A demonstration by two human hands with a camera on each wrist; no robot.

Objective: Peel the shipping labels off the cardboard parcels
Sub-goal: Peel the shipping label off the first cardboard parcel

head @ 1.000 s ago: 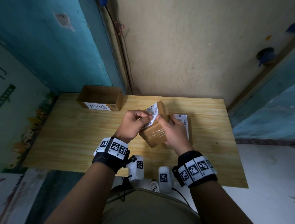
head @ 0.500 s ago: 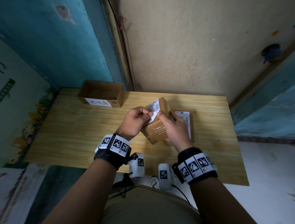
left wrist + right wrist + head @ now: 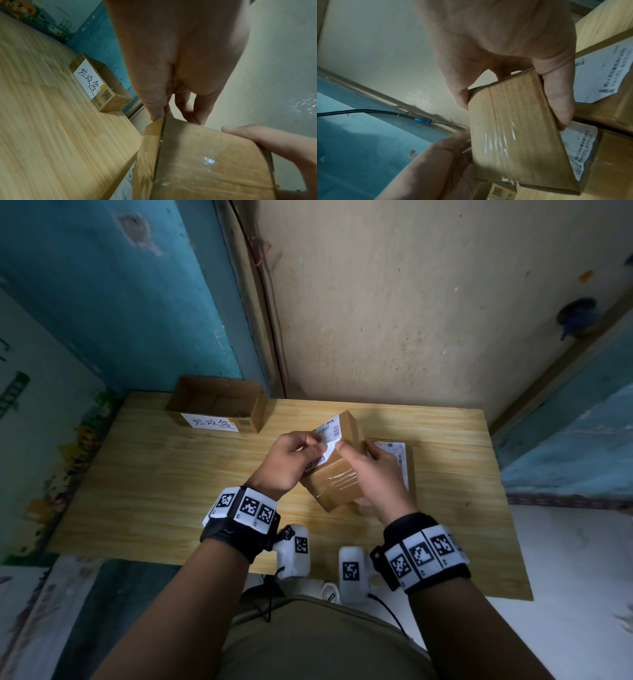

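Overhead head view, close wrist views

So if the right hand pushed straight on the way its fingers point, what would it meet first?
Nothing new: the right hand already grips the taped parcel, fingers pointing toward the far wall. Past that parcel the line looks free over the table up to the wall, though depth is unclear.

An open box (image 3: 219, 405) stands at the far-left corner of the desk (image 3: 154, 491). The held parcel (image 3: 337, 474) is above desk centre; a second parcel (image 3: 409, 470) lies just right.
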